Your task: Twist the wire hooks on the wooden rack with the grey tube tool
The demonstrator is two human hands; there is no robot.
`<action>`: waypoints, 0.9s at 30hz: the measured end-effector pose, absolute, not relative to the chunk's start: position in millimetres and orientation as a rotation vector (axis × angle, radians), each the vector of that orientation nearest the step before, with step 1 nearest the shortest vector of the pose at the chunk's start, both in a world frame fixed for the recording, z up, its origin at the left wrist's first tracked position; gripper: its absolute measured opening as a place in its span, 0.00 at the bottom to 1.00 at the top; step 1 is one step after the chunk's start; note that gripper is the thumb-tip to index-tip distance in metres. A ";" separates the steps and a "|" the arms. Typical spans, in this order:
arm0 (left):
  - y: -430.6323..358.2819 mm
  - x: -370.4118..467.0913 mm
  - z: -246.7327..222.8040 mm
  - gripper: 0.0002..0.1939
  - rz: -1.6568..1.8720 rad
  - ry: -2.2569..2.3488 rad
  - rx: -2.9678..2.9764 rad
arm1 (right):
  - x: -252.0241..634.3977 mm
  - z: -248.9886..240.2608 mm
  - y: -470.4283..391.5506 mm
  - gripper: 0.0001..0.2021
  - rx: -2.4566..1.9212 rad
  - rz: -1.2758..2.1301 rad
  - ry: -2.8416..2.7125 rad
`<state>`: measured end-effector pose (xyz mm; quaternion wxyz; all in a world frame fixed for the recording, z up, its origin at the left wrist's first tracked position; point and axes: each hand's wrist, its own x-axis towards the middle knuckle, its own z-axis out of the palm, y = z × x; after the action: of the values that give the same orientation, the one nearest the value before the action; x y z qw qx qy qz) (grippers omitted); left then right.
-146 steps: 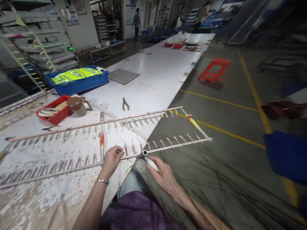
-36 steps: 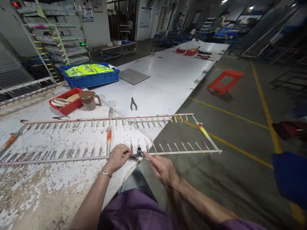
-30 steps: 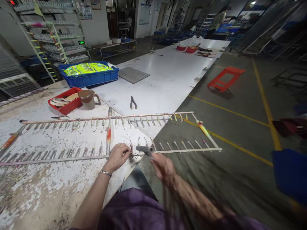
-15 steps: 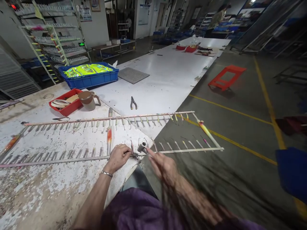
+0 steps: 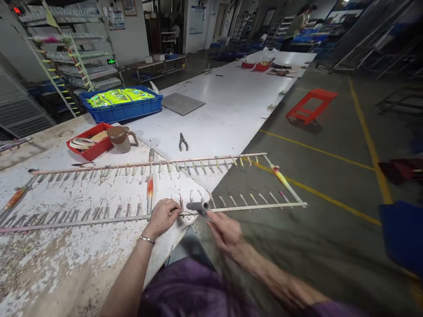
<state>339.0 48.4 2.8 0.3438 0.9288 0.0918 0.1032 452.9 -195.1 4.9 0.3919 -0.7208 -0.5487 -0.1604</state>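
Observation:
A long frame of thin wooden bars [image 5: 128, 218] lies across the table and juts past its edge, with rows of small hooked pieces along both bars. My left hand [image 5: 164, 214] pinches at the near bar beside a reddish hooked piece [image 5: 181, 203]; what its fingertips hold is too small to make out. My right hand [image 5: 226, 226] grips a grey metal tube-headed tool [image 5: 197, 206], whose head lies sideways just above the near bar, its open end toward the right.
Beyond the frame lie pliers [image 5: 183, 142], a mug [image 5: 120, 138], a red box [image 5: 89, 143], a blue crate [image 5: 124, 110] of bright yellow pieces and a grey mat [image 5: 183, 104]. A red stool [image 5: 312, 106] stands on the floor at right. A person [image 5: 297, 26] is far back.
The tool's head has turned, from pointing up toward me to lying sideways, and my right hand has shifted slightly right. My left hand remains at the near bar.

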 end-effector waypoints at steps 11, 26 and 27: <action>49.3 338.4 4.5 0.08 0.251 0.232 2.405 | 454.3 6.8 -186.6 0.22 -1.866 -0.386 -1.483; 50.6 338.0 1.5 0.07 0.267 0.227 2.419 | 455.0 14.9 -188.8 0.21 -1.904 -0.388 -1.471; 50.9 337.9 0.9 0.07 0.268 0.224 2.420 | 455.0 13.7 -189.1 0.22 -1.883 -0.401 -1.450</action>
<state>337.9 50.9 0.9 0.3413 0.9303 0.0860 0.1029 455.0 -189.1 13.7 0.3575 -0.7295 -0.5620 -0.1555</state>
